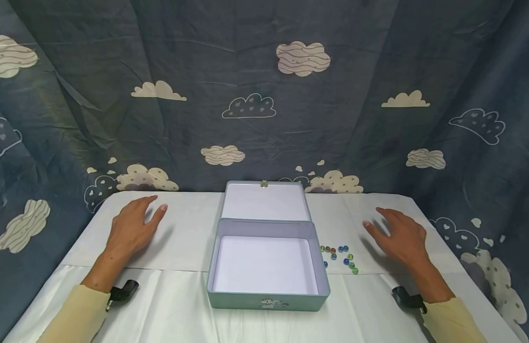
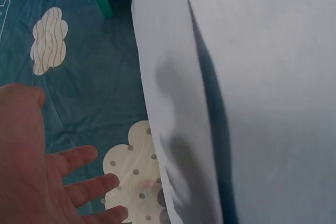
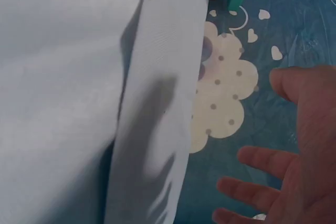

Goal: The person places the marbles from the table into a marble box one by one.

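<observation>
Nearest the camera, at the lower edge of the head view, two yellow sleeves (image 1: 76,308) are seen, with a black device (image 1: 124,291) worn at each wrist. Between the two forearms, a green box (image 1: 239,301) is placed on a white cloth (image 1: 174,309), near the middle. The box is opened toward the camera: its lid (image 1: 266,202) is turned back at the far side, and its pale inner walls and white floor are exposed. A metal clasp (image 1: 268,303) is fitted to the front wall, and a latch (image 1: 264,184) is fitted to the lid's far edge. To the right of the box, a loose group of small glass marbles (image 1: 346,261) is laid out on the cloth, in blue, green and amber tones; whether those closest to the box are touched by its wall cannot be told. The left hand (image 1: 133,226) is held well apart from the box on its left side, with nothing grasped; its fingers are extended and the thumb is spread. The right hand (image 1: 401,236) is held to the right of the marbles, likewise released, with fingers spread and the thumb pointed toward the box. Shadows are cast on the cloth beside both hands. Behind the cloth, a dark blue curtain (image 1: 354,28) is hung, on which pale clouds (image 1: 303,58) are printed.
</observation>
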Demonstrator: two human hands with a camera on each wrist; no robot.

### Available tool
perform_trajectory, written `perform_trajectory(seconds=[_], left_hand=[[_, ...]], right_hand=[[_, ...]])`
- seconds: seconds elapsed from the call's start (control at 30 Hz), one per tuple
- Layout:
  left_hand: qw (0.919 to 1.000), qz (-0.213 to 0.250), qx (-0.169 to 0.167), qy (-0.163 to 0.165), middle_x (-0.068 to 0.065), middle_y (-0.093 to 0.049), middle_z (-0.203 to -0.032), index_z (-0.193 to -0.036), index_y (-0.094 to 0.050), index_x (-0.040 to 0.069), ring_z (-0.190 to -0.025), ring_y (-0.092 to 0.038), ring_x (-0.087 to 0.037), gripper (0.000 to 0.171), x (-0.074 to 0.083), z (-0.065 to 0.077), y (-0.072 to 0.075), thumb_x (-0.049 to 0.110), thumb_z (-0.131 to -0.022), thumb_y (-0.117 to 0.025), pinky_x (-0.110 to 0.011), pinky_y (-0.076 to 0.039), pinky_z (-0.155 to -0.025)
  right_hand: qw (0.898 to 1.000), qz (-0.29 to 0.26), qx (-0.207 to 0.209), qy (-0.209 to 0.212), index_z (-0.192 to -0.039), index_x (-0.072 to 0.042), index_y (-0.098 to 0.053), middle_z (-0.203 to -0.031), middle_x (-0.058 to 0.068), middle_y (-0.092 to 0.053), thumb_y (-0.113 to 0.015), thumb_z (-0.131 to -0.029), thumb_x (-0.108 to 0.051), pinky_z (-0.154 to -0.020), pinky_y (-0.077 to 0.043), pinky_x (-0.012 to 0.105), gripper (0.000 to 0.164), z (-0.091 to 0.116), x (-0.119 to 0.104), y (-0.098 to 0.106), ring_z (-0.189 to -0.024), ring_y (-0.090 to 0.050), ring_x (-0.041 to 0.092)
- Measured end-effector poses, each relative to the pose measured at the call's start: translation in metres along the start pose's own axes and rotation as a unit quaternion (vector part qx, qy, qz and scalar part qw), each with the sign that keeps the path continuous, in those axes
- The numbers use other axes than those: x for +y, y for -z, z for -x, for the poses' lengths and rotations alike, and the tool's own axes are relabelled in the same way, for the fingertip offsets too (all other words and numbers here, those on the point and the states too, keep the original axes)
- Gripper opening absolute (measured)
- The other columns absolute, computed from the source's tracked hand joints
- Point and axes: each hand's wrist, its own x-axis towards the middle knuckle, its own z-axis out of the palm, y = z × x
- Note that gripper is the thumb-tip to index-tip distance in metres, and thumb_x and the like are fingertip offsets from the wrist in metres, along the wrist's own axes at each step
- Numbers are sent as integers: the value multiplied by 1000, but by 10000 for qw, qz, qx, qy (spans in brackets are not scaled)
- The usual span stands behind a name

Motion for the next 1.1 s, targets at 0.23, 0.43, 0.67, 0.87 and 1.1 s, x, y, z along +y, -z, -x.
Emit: perform_trajectory(seconds=[0.23, 0.43, 0.67, 0.87, 1.1], left_hand=[[9996, 236, -122, -57, -31, -48, -154, -153, -51, 1, -142, -41, -56, 73, 12, 3, -1, 60, -110, -42, -76, -30, -113], [9989, 358, -229, -173, -30, -49, -153, -152, -52, 2, -141, -44, -54, 73, 23, 5, -2, 60, -110, -41, -72, -31, -115], [9975, 550, -317, -304, -27, -55, -149, -149, -56, 2, -140, -48, -49, 70, 38, 10, -3, 60, -110, -42, -67, -35, -116], [9956, 720, -445, -400, -24, -57, -148, -149, -57, 3, -141, -49, -46, 70, 52, 15, -4, 60, -110, -43, -65, -36, -117], [9930, 907, -539, -532, -22, -60, -144, -147, -58, 4, -137, -54, -44, 68, 64, 21, -6, 59, -110, -46, -64, -40, -114]], right_hand=[[9998, -72, -112, 138, -147, -1, -55, -149, 36, -49, -64, -100, -51, -98, -33, 81, 70, 2, -11, 4, -134, -45, 61], [9996, -149, -127, 207, -146, -2, -57, -148, 35, -50, -66, -100, -47, -100, -32, 81, 65, 3, -20, 6, -134, -45, 60], [9984, -353, -231, 370, -142, -3, -62, -145, 33, -55, -68, -100, -44, -100, -30, 81, 58, 5, -29, 9, -133, -46, 57], [9967, -485, -400, 504, -140, -4, -64, -143, 31, -57, -71, -99, -39, -103, -29, 80, 54, 8, -38, 10, -134, -47, 56], [9931, -574, -718, 730, -141, -6, -65, -143, 27, -59, -75, -97, -32, -106, -29, 78, 53, 10, -48, 9, -137, -47, 53]])
